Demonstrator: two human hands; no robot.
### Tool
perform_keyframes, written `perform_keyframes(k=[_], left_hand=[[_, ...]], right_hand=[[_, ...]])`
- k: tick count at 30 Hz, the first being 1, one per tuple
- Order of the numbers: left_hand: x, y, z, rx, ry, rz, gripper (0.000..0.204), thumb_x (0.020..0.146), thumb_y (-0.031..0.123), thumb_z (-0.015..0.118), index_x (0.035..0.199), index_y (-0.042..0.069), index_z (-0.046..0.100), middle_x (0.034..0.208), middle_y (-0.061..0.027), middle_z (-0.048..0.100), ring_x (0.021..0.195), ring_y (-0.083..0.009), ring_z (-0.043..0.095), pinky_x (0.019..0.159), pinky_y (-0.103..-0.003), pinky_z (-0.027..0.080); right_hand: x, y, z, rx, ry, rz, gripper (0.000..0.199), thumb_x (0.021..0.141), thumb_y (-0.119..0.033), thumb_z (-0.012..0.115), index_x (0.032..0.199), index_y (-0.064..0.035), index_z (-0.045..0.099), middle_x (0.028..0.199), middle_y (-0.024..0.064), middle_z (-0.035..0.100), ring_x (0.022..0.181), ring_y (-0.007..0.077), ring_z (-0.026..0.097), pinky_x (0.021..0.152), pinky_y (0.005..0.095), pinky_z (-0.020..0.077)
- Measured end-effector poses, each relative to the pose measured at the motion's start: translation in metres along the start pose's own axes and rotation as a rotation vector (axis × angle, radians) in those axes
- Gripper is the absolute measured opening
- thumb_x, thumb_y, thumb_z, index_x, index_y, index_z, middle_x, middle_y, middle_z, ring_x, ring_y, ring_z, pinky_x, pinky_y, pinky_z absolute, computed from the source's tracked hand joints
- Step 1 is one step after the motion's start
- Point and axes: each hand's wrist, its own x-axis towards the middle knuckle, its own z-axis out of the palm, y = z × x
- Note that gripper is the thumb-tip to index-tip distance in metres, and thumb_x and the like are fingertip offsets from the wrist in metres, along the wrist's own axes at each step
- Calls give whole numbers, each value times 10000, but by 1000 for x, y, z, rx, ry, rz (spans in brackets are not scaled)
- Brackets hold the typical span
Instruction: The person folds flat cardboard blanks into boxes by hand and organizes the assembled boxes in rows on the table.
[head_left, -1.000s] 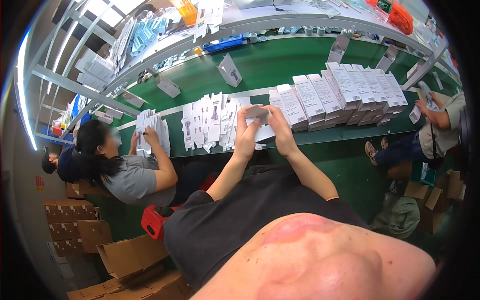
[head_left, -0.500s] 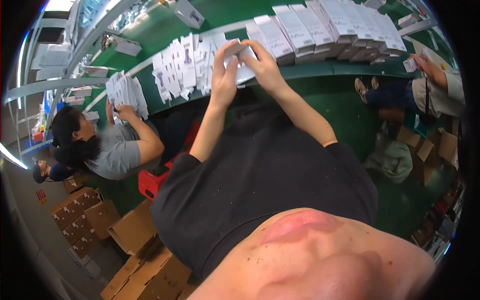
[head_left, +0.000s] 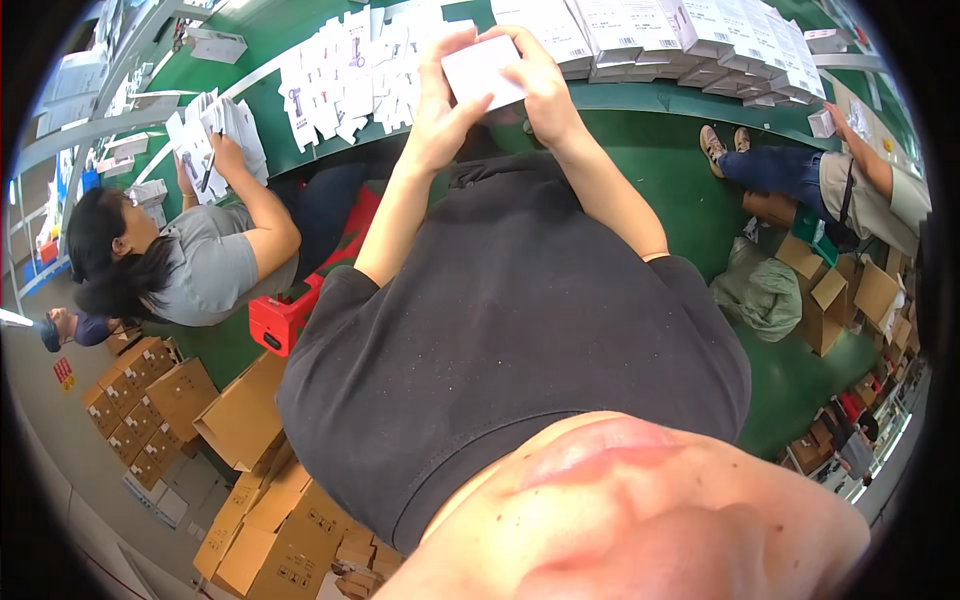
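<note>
A small white carton (head_left: 484,70) is held up above the near edge of the green-topped bench, a plain white face turned toward me. My left hand (head_left: 440,112) grips its left side, with the thumb along the lower edge. On the right side my right hand (head_left: 545,88) is closed around it, its thumb lying on the white face. Just left of the carton, flat printed carton blanks (head_left: 330,85) lie spread in overlapping rows. Finished-looking white boxes (head_left: 625,35) are lined up to the right of my hands.
A co-worker in a grey shirt (head_left: 215,265) sits at left, holding printed sheets (head_left: 225,130). Another person (head_left: 875,190) stands at right with a small box (head_left: 822,123). Brown cartons (head_left: 270,530) and a red stool (head_left: 285,320) are at lower left. Open cartons (head_left: 810,290) lie at right.
The carton has turned in my hands: a folded end faced up before, and a flat white face shows now. The whole view has shifted, moving the bench higher in the picture.
</note>
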Motion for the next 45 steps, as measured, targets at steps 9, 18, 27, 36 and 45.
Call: perform_keyframes(k=[9,18,27,36,45], left_hand=[[9,43,-15,484,-140,19,657,772,70,743,1386,76,512,1414,-180,489,1298,-327,466,1070,-423,395],[-46,173,94,-174,-155,256,413,845,72,676,1247,17,599,1255,-174,613,1029,-303,624,1039,-372,418],[24,137,29,-488,-323,337,318,878,84,652,1189,32,610,1211,-178,613,1010,-290,619,992,-369,446],[46,141,51,-866,-501,381,226,911,95,627,1131,47,622,1167,-181,613,991,-277,614,946,-367,475],[45,133,65,-893,-494,373,156,924,49,584,1066,22,644,1093,-179,633,915,-253,624,845,-344,521]], right_hand=[[-2,-32,-14,-553,-6,-166,525,771,-130,776,1255,-76,580,1232,113,586,1059,250,602,906,338,488],[16,34,-101,-1167,10,-521,416,778,-228,812,1154,-123,668,1232,94,547,1108,272,579,977,404,471],[14,52,-87,-1244,239,-518,260,838,-208,765,1056,-80,704,1149,95,578,1132,269,550,1033,449,409],[11,76,-12,-835,-260,-269,419,879,-261,707,1225,-36,633,1329,132,565,1206,310,547,1006,390,456],[46,198,-12,-646,-258,279,656,905,-361,676,1401,22,482,1448,227,459,1319,373,481,1076,416,424]])
